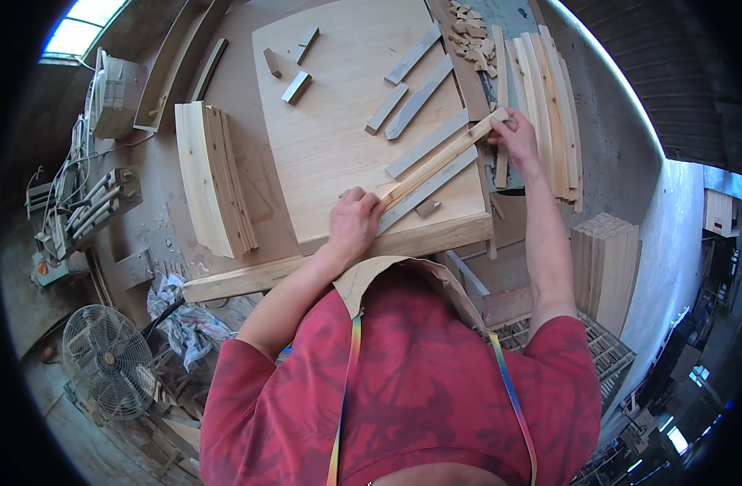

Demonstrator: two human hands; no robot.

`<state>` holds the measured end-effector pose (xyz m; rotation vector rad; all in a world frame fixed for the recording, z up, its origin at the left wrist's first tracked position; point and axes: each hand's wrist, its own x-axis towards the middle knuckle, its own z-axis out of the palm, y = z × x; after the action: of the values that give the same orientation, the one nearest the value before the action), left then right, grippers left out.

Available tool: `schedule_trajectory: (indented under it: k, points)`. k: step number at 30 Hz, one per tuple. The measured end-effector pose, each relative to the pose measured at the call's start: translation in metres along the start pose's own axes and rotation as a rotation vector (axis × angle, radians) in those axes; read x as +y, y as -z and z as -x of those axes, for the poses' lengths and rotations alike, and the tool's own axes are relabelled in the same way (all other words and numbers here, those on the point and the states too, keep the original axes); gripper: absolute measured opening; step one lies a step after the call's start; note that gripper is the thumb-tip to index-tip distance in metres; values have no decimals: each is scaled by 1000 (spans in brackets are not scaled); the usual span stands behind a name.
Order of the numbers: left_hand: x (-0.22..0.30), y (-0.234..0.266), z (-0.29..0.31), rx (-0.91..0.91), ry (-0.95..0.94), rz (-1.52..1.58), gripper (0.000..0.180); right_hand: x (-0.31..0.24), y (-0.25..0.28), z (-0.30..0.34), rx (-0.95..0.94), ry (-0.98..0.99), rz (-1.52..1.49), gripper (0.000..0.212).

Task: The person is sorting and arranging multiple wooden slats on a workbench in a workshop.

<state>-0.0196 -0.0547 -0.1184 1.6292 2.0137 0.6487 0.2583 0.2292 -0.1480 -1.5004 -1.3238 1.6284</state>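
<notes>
The left hand (356, 220) and right hand (517, 139) grip opposite ends of a wooden strip (440, 160) — it slants between two grey bars (430, 194), from near the worktop's (338, 105) front edge to its right edge.

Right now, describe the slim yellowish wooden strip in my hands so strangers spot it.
On the large pale wooden board, two long grey metal-looking bars slant at its lower right. Between them runs the strip, left hand at one end, right hand at the other. Its yellowish wood contrasts with those grey bars.
</notes>
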Motion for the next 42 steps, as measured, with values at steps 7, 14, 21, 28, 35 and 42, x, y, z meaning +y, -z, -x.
schedule_trajectory:
  k: [7,14,21,28,35,42]
  points:
    - [-13,6,5,-18,-8,112,14,26,12,-18,-10,-50,-63,51]
    - [-5,14,7,-86,55,-19,16,10,-10,11,76,-57,-32,46]
    - [26,4,-10,28,-217,65,48,10,-14,11,102,-102,-42,42]
    - [10,-18,-9,-66,-263,-92,62,2,23,-17,-50,-14,159,42]
    - [14,-21,-3,35,-318,-125,59,-11,29,-34,-112,761,1012,40]
    - [12,-32,4,77,-340,-209,58,-31,35,-30,-256,630,1086,37]
